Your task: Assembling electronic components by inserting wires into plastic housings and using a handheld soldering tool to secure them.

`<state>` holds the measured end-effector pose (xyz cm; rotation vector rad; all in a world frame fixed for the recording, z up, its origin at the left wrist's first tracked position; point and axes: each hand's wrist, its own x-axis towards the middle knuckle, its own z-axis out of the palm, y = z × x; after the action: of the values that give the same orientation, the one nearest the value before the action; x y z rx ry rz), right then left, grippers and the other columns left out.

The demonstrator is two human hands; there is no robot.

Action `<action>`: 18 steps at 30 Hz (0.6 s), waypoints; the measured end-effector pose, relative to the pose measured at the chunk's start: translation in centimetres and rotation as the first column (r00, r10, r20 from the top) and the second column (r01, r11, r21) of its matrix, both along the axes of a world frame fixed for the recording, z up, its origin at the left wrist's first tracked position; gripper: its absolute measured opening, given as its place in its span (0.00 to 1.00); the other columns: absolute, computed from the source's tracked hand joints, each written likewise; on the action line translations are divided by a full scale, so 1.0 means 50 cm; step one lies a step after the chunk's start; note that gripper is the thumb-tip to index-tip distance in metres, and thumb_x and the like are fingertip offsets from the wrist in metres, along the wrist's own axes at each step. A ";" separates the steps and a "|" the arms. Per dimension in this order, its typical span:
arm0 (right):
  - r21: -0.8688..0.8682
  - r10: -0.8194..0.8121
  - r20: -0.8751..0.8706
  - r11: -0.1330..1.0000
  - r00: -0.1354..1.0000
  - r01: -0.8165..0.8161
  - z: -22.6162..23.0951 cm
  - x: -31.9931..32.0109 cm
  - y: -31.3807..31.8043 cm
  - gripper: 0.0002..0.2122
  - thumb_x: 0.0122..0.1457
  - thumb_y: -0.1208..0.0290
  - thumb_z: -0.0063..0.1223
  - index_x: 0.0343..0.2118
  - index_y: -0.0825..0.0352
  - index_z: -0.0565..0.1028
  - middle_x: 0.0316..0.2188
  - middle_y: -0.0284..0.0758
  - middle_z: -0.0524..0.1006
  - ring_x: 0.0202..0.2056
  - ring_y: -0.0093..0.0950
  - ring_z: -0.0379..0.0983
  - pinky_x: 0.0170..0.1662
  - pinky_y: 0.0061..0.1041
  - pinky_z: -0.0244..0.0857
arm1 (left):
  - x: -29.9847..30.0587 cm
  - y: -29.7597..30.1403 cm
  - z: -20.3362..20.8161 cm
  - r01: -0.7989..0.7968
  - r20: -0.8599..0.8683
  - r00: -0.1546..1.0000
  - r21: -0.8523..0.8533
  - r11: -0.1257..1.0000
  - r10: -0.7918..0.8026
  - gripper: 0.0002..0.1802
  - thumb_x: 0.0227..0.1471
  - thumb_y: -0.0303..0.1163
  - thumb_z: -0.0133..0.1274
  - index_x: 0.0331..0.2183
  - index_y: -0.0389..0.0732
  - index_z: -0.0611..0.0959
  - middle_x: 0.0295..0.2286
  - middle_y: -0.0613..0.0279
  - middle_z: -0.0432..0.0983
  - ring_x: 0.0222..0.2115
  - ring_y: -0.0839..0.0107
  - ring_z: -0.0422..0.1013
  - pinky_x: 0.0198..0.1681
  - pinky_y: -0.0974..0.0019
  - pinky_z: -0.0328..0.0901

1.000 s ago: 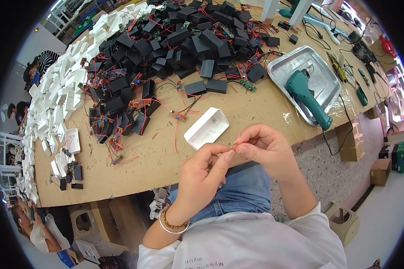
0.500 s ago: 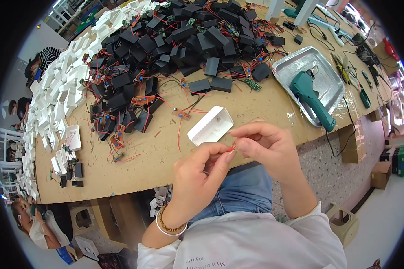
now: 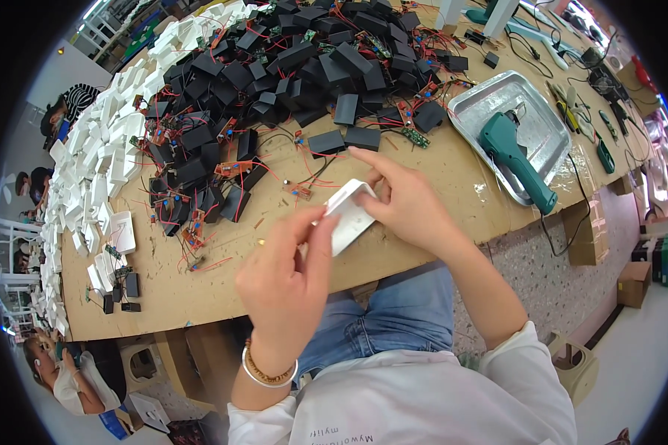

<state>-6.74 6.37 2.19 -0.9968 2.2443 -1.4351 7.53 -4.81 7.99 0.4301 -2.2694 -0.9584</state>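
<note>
A white open plastic case [image 3: 351, 228] is tilted up at the table's near edge, its hollow side toward me. My right hand [image 3: 404, 199] grips its upper right part, thumb inside the hollow and index finger stretched out beyond it. At the left end of the case, my left hand [image 3: 283, 259] is closed with thumb and fingertips on its wall; these fingers are slightly blurred. No red wire shows in either hand. Just beyond the case lies a small orange circuit board [image 3: 297, 190] with red wires.
A large heap of black boxes [image 3: 297, 93] with wired boards covers the back; white cases [image 3: 89, 163] are piled on the left. A metal tray [image 3: 473, 100] at right holds a green corded power tool [image 3: 513, 159]. Pliers [image 3: 564, 115] lie farther right.
Both hands have moved from the red wire they were pinching to the white case, which lay flat and is now tilted up. The red wire between the fingers has gone from sight.
</note>
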 end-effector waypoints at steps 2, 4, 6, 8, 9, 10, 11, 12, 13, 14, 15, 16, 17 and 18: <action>-0.030 -0.058 -0.170 0.998 0.984 0.053 -0.026 -0.009 0.013 0.17 0.48 0.76 0.57 0.44 0.66 0.73 0.30 0.34 0.74 0.21 0.20 0.65 0.26 0.20 0.62 | -0.012 -0.012 0.020 -0.024 -0.115 0.993 -0.249 0.968 -0.005 0.04 0.51 0.25 0.55 0.32 0.35 0.81 0.20 0.69 0.75 0.17 0.88 0.62 0.18 0.81 0.54; -0.018 -0.167 -0.146 0.986 0.975 0.166 -0.030 -0.006 0.031 0.15 0.49 0.77 0.56 0.42 0.67 0.73 0.30 0.34 0.73 0.22 0.21 0.65 0.26 0.20 0.61 | -0.017 -0.004 0.021 0.051 -0.013 0.999 -0.145 0.988 -0.053 0.05 0.51 0.25 0.56 0.32 0.35 0.80 0.20 0.69 0.74 0.17 0.88 0.62 0.18 0.81 0.55; -0.006 -0.285 -0.123 0.958 0.951 0.286 -0.035 0.001 0.040 0.13 0.49 0.77 0.55 0.39 0.68 0.73 0.29 0.34 0.73 0.22 0.21 0.65 0.25 0.20 0.61 | -0.032 0.015 -0.006 0.166 0.111 0.974 0.248 0.955 -0.198 0.05 0.51 0.27 0.56 0.31 0.34 0.81 0.20 0.69 0.74 0.17 0.87 0.62 0.19 0.81 0.56; -0.127 -0.329 -0.226 0.943 0.917 0.307 -0.043 0.010 0.038 0.10 0.49 0.78 0.55 0.36 0.68 0.73 0.26 0.33 0.70 0.22 0.20 0.65 0.24 0.19 0.60 | -0.046 0.026 -0.052 0.171 0.141 0.966 0.285 0.943 -0.218 0.06 0.51 0.27 0.56 0.31 0.34 0.81 0.20 0.69 0.74 0.18 0.88 0.62 0.19 0.81 0.57; -0.121 -0.334 -0.224 0.942 0.916 0.314 -0.043 0.008 0.038 0.10 0.49 0.78 0.55 0.36 0.68 0.73 0.26 0.33 0.70 0.22 0.20 0.65 0.24 0.19 0.60 | -0.052 0.030 -0.072 0.168 0.169 0.958 0.322 0.932 -0.231 0.06 0.52 0.28 0.56 0.32 0.35 0.81 0.20 0.70 0.74 0.18 0.88 0.63 0.20 0.81 0.57; -0.115 -0.306 -0.226 0.951 0.925 0.287 -0.038 0.004 0.038 0.11 0.49 0.78 0.55 0.37 0.67 0.73 0.25 0.33 0.70 0.23 0.19 0.65 0.24 0.18 0.60 | -0.058 0.033 -0.091 0.172 0.172 0.956 0.327 0.929 -0.238 0.06 0.52 0.28 0.56 0.32 0.35 0.81 0.20 0.70 0.74 0.18 0.88 0.63 0.20 0.81 0.57; -0.109 -0.277 -0.228 0.960 0.933 0.259 -0.031 0.002 0.039 0.11 0.48 0.79 0.55 0.38 0.67 0.73 0.25 0.32 0.70 0.23 0.18 0.65 0.25 0.18 0.60 | -0.063 0.036 -0.106 0.157 0.139 0.964 0.389 0.908 -0.226 0.07 0.52 0.28 0.56 0.32 0.35 0.81 0.20 0.71 0.74 0.19 0.88 0.63 0.21 0.81 0.58; -0.106 -0.266 -0.218 0.963 0.939 0.248 -0.026 0.005 0.037 0.11 0.48 0.79 0.55 0.38 0.67 0.73 0.25 0.32 0.70 0.23 0.18 0.65 0.25 0.18 0.60 | -0.061 0.033 -0.122 0.125 0.115 0.974 0.446 0.886 -0.195 0.07 0.52 0.28 0.56 0.32 0.35 0.81 0.20 0.71 0.74 0.20 0.88 0.63 0.22 0.81 0.58; -0.077 -0.254 -0.177 0.967 0.951 0.244 -0.003 0.008 0.050 0.11 0.49 0.79 0.55 0.38 0.67 0.73 0.25 0.30 0.70 0.23 0.16 0.65 0.26 0.16 0.60 | -0.064 0.034 -0.123 0.128 0.113 0.973 0.452 0.883 -0.199 0.07 0.52 0.28 0.56 0.32 0.35 0.81 0.20 0.71 0.74 0.20 0.88 0.63 0.22 0.81 0.58; -0.049 -0.241 -0.134 0.970 0.961 0.237 0.009 0.013 0.061 0.11 0.50 0.79 0.55 0.38 0.67 0.74 0.25 0.29 0.70 0.24 0.15 0.65 0.27 0.14 0.60 | -0.064 0.036 -0.123 0.129 0.108 0.974 0.452 0.883 -0.198 0.07 0.51 0.29 0.56 0.32 0.35 0.81 0.20 0.65 0.76 0.19 0.85 0.67 0.22 0.79 0.61; -0.046 -0.246 -0.136 0.969 0.960 0.242 0.011 0.022 0.080 0.11 0.50 0.79 0.55 0.38 0.67 0.74 0.25 0.29 0.70 0.24 0.15 0.65 0.27 0.14 0.60 | -0.065 0.039 -0.124 0.132 0.104 0.974 0.449 0.883 -0.199 0.08 0.51 0.29 0.56 0.32 0.35 0.81 0.20 0.60 0.78 0.18 0.82 0.71 0.21 0.77 0.63; -0.126 -0.277 0.043 0.952 0.960 0.281 0.009 0.035 0.096 0.09 0.52 0.79 0.54 0.38 0.68 0.73 0.26 0.27 0.70 0.25 0.13 0.64 0.27 0.13 0.58 | -0.064 0.039 -0.124 0.127 0.107 0.975 0.451 0.883 -0.195 0.08 0.51 0.29 0.56 0.32 0.35 0.81 0.20 0.60 0.78 0.18 0.82 0.71 0.21 0.77 0.63; -0.196 -0.286 0.223 0.923 0.932 0.331 0.007 0.044 0.103 0.08 0.54 0.79 0.53 0.38 0.70 0.73 0.27 0.26 0.71 0.25 0.11 0.64 0.27 0.12 0.57 | -0.063 0.040 -0.124 0.138 0.077 0.978 0.459 0.877 -0.195 0.07 0.51 0.29 0.56 0.32 0.35 0.81 0.20 0.60 0.78 0.19 0.82 0.72 0.22 0.77 0.64; -0.193 -0.290 0.225 0.923 0.930 0.334 0.006 0.051 0.104 0.08 0.54 0.79 0.53 0.38 0.70 0.73 0.27 0.26 0.71 0.25 0.11 0.64 0.27 0.12 0.57 | -0.062 0.041 -0.122 0.157 0.045 0.979 0.468 0.870 -0.201 0.07 0.51 0.29 0.56 0.32 0.35 0.82 0.21 0.60 0.78 0.20 0.82 0.72 0.22 0.77 0.64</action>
<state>-4.18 11.57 2.48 -0.5389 2.2023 -1.8724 4.45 -2.73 1.88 0.4759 -2.1764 -1.6220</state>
